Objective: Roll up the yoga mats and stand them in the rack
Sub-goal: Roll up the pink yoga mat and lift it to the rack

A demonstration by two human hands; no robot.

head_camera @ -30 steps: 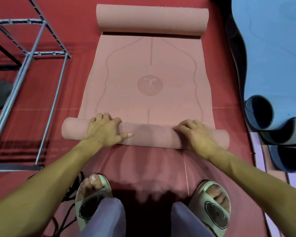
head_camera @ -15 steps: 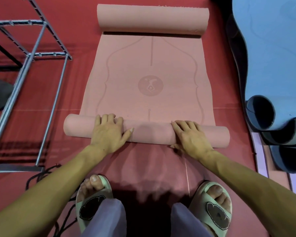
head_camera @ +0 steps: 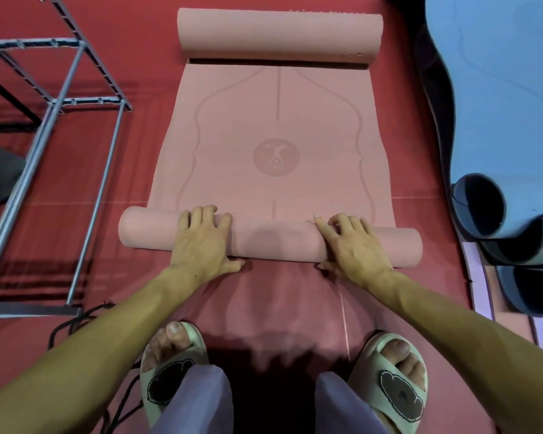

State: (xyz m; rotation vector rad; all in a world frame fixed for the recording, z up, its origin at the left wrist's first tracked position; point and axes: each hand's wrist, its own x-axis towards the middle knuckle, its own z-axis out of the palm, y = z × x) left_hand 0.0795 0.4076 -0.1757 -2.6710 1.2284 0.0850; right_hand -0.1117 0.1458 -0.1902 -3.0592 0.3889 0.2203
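Both palms down on the near roll of the pink yoga mat, flat on the red floor. Left hand spread wide over the roll, fingers draped across its top; right hand likewise, gripping nothing. Far end curled too. Metal rack standing off left, empty of mats. Blue mats lying right.

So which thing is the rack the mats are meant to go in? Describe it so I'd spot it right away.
Start at the pink mat spread down the middle of the red floor, then look to its left. The rack is the open frame of grey metal bars standing there. It is the only bare metal thing; everything to the right is soft blue rolled mats.
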